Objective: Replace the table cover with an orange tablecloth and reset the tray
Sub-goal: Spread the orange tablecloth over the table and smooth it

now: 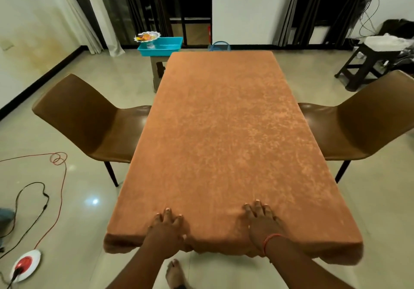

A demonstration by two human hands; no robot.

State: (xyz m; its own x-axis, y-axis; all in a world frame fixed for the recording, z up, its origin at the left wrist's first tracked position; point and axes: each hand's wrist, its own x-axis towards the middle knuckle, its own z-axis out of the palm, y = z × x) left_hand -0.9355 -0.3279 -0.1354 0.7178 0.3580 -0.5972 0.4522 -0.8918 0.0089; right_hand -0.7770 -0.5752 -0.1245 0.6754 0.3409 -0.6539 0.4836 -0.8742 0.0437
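At six o'clock edge, left hand (167, 226) and right hand (262, 219) press flat, fingers spread, smoothing orange tablecloth (224, 120). Next, I judge: fetch tray (160, 46) from eleven o'clock.

I have a single wide-angle view, worn on the head, standing at the near short end of the table and looking forward and down along its length toward 12 o'clock. The orange tablecloth (226, 136) fills the centre, close below me; both my hands enter from 6 o'clock. Brown chairs (89, 123) bow outward at 9 and 3 o'clock from lens distortion.
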